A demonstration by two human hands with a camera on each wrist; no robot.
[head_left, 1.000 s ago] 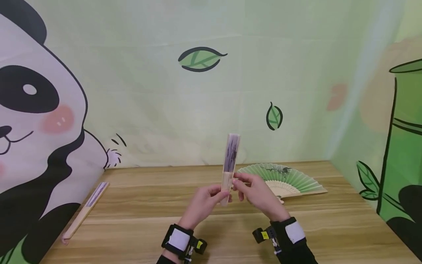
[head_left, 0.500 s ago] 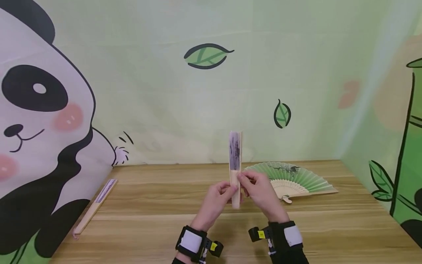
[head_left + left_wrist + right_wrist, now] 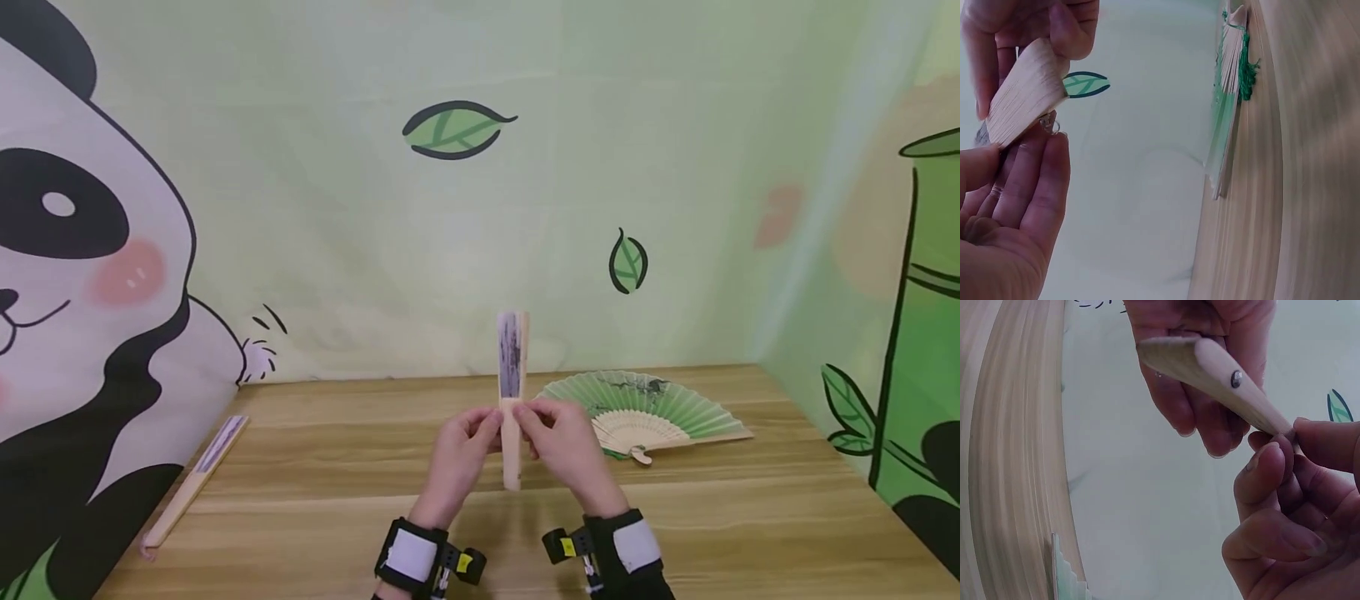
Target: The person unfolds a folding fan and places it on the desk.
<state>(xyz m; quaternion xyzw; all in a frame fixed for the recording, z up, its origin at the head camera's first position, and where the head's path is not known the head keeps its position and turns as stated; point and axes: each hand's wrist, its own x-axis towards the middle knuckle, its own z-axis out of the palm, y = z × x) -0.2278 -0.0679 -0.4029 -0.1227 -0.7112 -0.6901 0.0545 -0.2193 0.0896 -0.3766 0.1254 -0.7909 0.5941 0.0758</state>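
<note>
A folded hand fan [image 3: 512, 358] with a purple-grey patterned leaf and pale wooden slats stands upright above the table, patterned end up. My left hand [image 3: 459, 457] pinches its left edge between thumb and fingers. On the opposite edge, at about the same height, my right hand [image 3: 564, 442] pinches it too. The right wrist view shows a metal rivet near the fan's [image 3: 1219, 378] lower end. In the left wrist view, the stacked ends of the slats [image 3: 1025, 94] lie tightly together.
Behind my right hand, a spread green fan [image 3: 645, 408] lies on the wooden table [image 3: 337, 467]; its green tassel [image 3: 1247, 65] shows in the left wrist view. Another folded fan [image 3: 195, 483] lies far left. A panda-printed cloth [image 3: 337, 250] hangs behind.
The fan has gone from a slight rightward tilt to upright. My left hand's grip has moved higher along it, and the right fingers now pinch the edge opposite.
</note>
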